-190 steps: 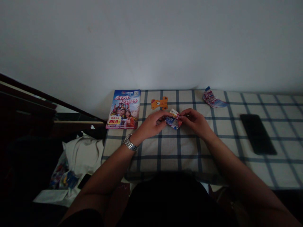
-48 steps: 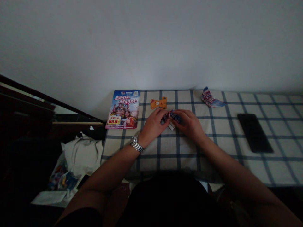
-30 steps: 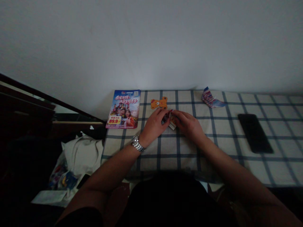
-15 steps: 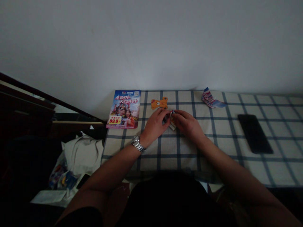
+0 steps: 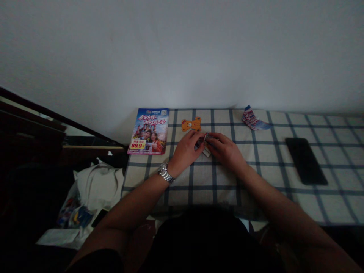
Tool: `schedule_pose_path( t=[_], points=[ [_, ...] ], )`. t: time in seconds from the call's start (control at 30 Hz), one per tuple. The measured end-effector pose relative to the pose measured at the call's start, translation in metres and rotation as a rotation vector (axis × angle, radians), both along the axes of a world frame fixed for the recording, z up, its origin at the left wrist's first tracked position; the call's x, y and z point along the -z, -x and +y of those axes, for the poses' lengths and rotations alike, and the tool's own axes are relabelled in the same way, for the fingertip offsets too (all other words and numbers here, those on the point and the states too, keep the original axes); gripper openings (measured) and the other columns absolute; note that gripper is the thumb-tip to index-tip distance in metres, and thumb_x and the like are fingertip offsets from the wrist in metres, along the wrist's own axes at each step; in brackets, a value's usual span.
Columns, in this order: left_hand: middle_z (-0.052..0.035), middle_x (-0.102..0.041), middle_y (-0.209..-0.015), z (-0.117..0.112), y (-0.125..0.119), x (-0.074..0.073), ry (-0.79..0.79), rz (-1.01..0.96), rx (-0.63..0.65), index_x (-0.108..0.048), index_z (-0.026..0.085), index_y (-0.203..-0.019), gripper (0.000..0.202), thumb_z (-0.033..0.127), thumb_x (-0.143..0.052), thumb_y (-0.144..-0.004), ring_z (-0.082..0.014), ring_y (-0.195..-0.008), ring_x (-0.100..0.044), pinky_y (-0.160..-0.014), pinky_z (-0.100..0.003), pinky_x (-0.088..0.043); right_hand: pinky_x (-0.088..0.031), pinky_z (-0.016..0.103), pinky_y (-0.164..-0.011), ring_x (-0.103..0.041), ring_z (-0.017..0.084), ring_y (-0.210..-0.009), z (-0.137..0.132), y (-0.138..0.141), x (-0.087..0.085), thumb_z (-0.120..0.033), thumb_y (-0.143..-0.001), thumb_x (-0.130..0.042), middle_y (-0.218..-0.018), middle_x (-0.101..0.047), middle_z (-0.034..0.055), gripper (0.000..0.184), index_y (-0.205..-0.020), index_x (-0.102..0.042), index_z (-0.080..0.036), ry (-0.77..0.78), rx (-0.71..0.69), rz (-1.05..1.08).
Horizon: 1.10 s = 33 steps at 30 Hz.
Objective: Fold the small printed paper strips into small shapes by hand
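My left hand (image 5: 186, 148) and my right hand (image 5: 224, 149) meet over the checked cloth (image 5: 216, 178), fingers pinched together on a small folded piece of printed paper (image 5: 205, 145). The paper is blue, red and white and mostly hidden between my fingertips. A silver watch (image 5: 164, 173) sits on my left wrist. An orange bear-shaped cutout (image 5: 191, 124) lies just beyond my left hand.
A colourful flyer (image 5: 148, 131) lies at the cloth's far left corner. A crumpled printed paper strip (image 5: 253, 119) sits near the wall. A black phone (image 5: 306, 160) lies to the right. Bags and cloth (image 5: 91, 201) lie on the dark floor at left.
Earlier the paper was held up larger between my hands; it is now smaller and pressed low on the cloth. Over the last second my fingers only shift slightly on it.
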<state>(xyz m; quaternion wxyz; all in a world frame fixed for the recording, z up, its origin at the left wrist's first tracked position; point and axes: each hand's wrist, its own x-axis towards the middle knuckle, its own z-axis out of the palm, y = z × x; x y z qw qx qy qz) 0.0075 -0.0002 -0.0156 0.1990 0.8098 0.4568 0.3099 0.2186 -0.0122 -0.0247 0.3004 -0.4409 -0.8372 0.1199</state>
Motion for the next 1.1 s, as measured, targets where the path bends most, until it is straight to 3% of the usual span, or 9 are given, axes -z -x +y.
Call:
schedule_pose_path(
  t=[0.3,0.5,0.73,0.83,0.97,1.1],
  points=[
    [-0.0057,-0.063,-0.118,-0.0005,0.0008,0.0000,-0.003,0.005,0.021,-0.065,0.024,-0.123,0.022,0.024,-0.067,-0.101,-0.0209,-0.111,-0.065,-0.098,-0.038,-0.059,-0.058,0.053,-0.110,-0.069,0.029,-0.127,0.0004,-0.0032,0.0007,-0.026,-0.104,-0.060,-0.138,-0.072,0.0110,0.020,-0.122,-0.069,-0.026,0.038,0.006,0.111],
    [-0.0062,-0.063,-0.121,0.0008,0.0011,0.0005,-0.003,0.029,0.055,-0.068,0.024,-0.125,0.023,0.028,-0.067,-0.102,-0.0217,-0.115,-0.063,-0.101,-0.039,-0.057,-0.064,0.047,-0.096,-0.076,0.027,-0.110,0.0018,-0.0058,0.0005,-0.024,-0.102,-0.062,-0.119,-0.078,0.0093,0.026,-0.127,-0.067,-0.025,0.085,0.088,0.182],
    [-0.0073,-0.063,-0.122,0.0009,0.0018,0.0016,-0.012,0.036,0.057,-0.069,0.024,-0.124,0.022,0.027,-0.066,-0.102,-0.0224,-0.116,-0.064,-0.101,-0.041,-0.058,-0.061,0.049,-0.103,-0.074,0.027,-0.114,0.0042,-0.0073,0.0027,-0.026,-0.103,-0.061,-0.124,-0.076,0.0111,0.020,-0.116,-0.076,-0.024,0.070,0.038,0.163],
    [-0.0082,-0.062,-0.125,-0.0006,0.0019,0.0018,-0.032,0.051,0.066,-0.068,0.024,-0.128,0.031,0.033,-0.072,-0.099,-0.0240,-0.117,-0.063,-0.102,-0.043,-0.058,-0.062,0.048,-0.102,-0.074,0.027,-0.111,0.0042,-0.0076,0.0031,-0.025,-0.103,-0.062,-0.122,-0.077,0.0119,0.020,-0.114,-0.078,-0.022,0.074,0.049,0.166],
    [-0.0099,-0.061,-0.130,-0.0038,0.0012,0.0012,-0.074,0.118,0.084,-0.064,0.022,-0.135,0.056,0.043,-0.085,-0.087,-0.0286,-0.121,-0.061,-0.108,-0.048,-0.055,-0.062,0.046,-0.101,-0.075,0.026,-0.109,0.0042,-0.0078,0.0040,-0.026,-0.103,-0.061,-0.120,-0.076,0.0119,0.021,-0.113,-0.079,-0.021,0.082,0.055,0.189],
    [-0.0112,-0.059,-0.134,-0.0055,0.0015,0.0000,-0.090,0.174,0.090,-0.061,0.022,-0.138,0.068,0.044,-0.090,-0.081,-0.0317,-0.124,-0.060,-0.111,-0.052,-0.053,-0.062,0.047,-0.102,-0.074,0.027,-0.111,0.0057,-0.0096,0.0051,-0.027,-0.103,-0.061,-0.120,-0.075,0.0107,0.021,-0.114,-0.079,-0.024,0.096,0.050,0.215]
  ],
)
